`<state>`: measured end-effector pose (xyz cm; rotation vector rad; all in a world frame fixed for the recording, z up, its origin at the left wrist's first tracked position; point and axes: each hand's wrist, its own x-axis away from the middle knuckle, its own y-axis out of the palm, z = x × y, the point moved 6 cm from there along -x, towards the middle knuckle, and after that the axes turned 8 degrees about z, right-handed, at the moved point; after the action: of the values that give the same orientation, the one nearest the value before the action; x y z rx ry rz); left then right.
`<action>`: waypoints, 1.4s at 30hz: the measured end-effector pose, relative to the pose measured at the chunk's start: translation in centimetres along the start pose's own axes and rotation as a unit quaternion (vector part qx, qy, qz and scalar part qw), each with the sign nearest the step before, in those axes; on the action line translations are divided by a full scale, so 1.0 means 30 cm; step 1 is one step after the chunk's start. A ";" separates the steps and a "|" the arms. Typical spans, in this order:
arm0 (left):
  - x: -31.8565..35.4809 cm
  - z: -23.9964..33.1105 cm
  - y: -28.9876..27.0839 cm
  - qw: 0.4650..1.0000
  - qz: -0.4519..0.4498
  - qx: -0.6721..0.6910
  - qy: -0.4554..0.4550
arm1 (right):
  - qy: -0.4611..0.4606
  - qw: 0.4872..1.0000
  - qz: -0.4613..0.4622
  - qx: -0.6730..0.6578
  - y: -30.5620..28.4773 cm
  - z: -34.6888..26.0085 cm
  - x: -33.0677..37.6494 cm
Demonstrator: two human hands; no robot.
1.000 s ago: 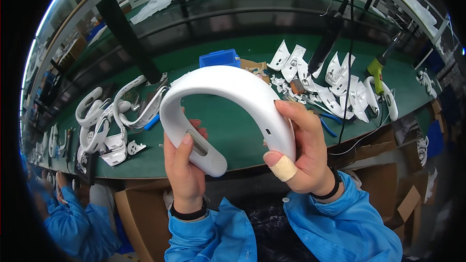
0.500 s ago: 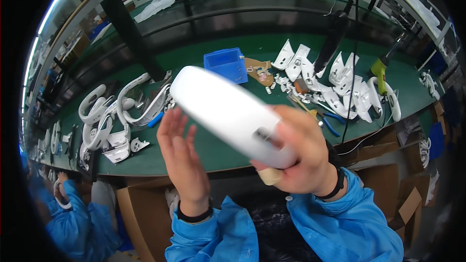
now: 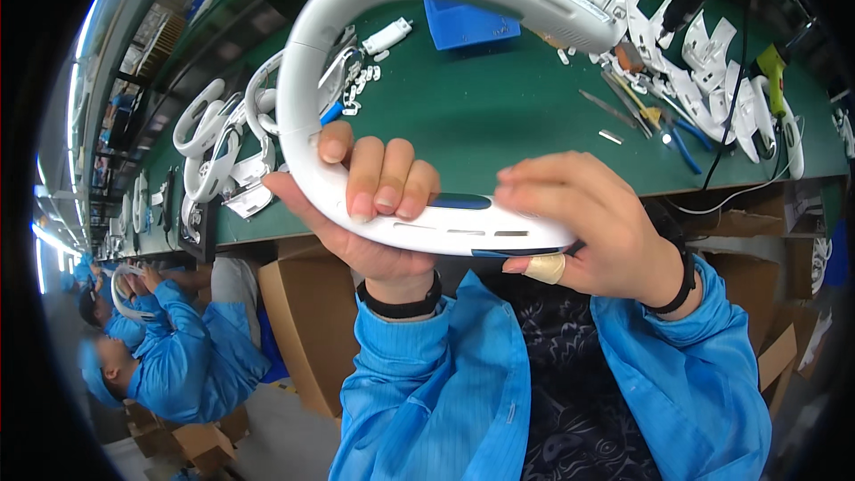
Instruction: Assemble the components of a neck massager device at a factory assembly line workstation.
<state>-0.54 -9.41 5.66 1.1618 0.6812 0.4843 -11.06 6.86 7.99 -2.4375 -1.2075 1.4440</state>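
A white, C-shaped neck fan (image 3: 301,93) with slotted vents is held up in front of me, its gap toward the right. My left hand (image 3: 378,205) is closed around its lower left bend, four fingers over the inner edge. At the lower end of the fan, my right hand (image 3: 601,227) pinches the tip between its fingers above and its thumb below. A tan wrap covers part of that thumb. Dark glossy strips show on the lower arm of the fan, between and below the hands.
On the green table (image 3: 499,138) stands a blue bin (image 3: 470,27). More white fan bodies (image 3: 209,165) lie at the left. White shells (image 3: 695,93), pliers (image 3: 681,147) and a green electric screwdriver (image 3: 771,76) are at the right. Cardboard boxes (image 3: 307,330) stand below the edge; co-workers (image 3: 183,347) sit at the left.
The neck fan has turned from edge-on to showing its whole curve. My left hand, open and apart from it before, now grips it. The view has shifted, showing more of the co-workers.
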 end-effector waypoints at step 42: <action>-0.004 -0.052 0.060 0.999 -0.037 -0.006 -0.013 | -0.026 0.999 0.031 0.037 -0.003 -0.044 0.007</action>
<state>-1.74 -7.85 7.01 1.1254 0.6952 0.4100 -10.06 7.47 8.61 -2.4249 -1.0764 1.5475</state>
